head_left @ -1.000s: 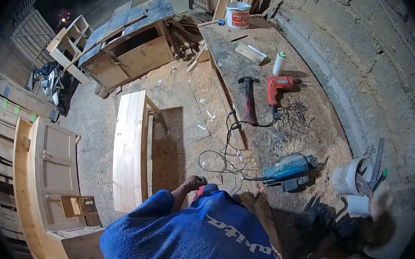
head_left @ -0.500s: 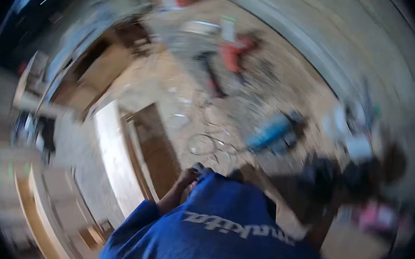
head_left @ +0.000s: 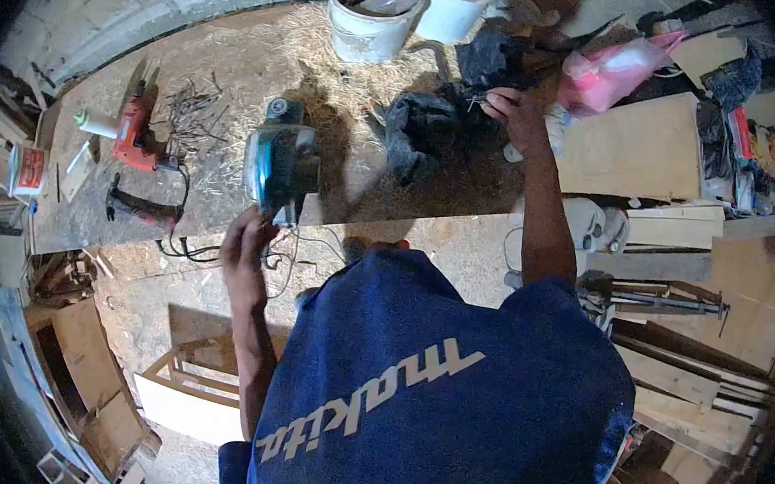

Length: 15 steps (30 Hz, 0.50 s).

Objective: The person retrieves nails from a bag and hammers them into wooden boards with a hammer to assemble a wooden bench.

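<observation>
I can't identify the small shiny thing (head_left: 477,101) at the right hand (head_left: 507,112); it's too tiny. The left hand (head_left: 248,237) looks blurred to me, its fingertip contact with the planer (head_left: 271,172) unclear. The bottom edge crops the blue shirt (head_left: 448,395).

Left hand (head_left: 250,237): lies ahead of its wrist, back uppermost, fingers bent and grouped; the closure of the fingertips cannot be determined. Left forearm (head_left: 254,346): bare, extends from the wrist back toward the body, elbow not distinct. Right hand (head_left: 516,120): held farther forward than the left and well apart from it, angled inward at the wrist, with fingers (head_left: 501,101) partly bent and directed toward the left side. Right forearm (head_left: 552,210): bare, reaching forward behind the hand, its upper end entering a blue sleeve (head_left: 544,297).
</observation>
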Tool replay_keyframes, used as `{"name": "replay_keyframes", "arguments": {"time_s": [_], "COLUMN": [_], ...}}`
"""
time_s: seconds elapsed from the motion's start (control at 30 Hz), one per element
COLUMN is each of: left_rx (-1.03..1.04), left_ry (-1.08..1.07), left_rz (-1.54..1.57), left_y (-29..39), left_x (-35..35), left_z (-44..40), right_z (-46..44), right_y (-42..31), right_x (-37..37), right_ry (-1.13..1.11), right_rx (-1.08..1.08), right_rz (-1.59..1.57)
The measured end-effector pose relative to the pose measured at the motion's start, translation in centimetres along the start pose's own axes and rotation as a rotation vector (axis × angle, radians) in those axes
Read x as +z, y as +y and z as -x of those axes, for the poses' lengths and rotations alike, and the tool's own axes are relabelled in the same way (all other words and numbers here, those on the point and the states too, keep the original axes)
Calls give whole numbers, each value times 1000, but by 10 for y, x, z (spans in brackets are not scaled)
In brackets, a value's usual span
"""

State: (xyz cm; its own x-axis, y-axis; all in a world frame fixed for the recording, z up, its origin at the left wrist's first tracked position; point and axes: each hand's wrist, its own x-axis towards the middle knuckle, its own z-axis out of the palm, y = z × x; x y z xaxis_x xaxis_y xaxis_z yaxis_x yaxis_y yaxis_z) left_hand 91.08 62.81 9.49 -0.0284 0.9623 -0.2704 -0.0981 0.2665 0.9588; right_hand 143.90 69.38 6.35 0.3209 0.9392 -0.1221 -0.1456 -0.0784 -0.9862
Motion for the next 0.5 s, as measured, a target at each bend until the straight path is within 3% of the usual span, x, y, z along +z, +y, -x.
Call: {"name": "replay_keyframes", "arguments": {"time_s": [0.03, 0.1, 0.13, 0.23, 0.27, 0.33, 0.4, 0.5], "left_rx": [102, 22, 125, -180, -125, -159, -181, -183], "left_ry": [-138, -176, -253, -333, -378, -287, -305, -309], "left_rz": [55, 218, 76, 662, 823, 1033, 1292, 1401], "left_y": [1, 2, -24, 9, 11, 5, -33, -38], "left_x": [18, 72, 86, 154, 158, 148, 121, 93], "left_z": [-12, -33, -60, -66, -64, -62, -78, -66], "right_z": [7, 17, 23, 56, 71, 99, 120, 139], "right_y": [-7, -6, -4, -7, -11, -10, -12, -28], "right_x": [22, 63, 88, 178, 209, 261, 288, 311], "right_ry": [-56, -151, -237, -316, -330, -217, -232, -324], "right_rx": [-20, -17, -9, 133, 146, 29, -371, -481], "right_rz": [-61, -210, -352, -303, -261, 47, 494, 764]}}
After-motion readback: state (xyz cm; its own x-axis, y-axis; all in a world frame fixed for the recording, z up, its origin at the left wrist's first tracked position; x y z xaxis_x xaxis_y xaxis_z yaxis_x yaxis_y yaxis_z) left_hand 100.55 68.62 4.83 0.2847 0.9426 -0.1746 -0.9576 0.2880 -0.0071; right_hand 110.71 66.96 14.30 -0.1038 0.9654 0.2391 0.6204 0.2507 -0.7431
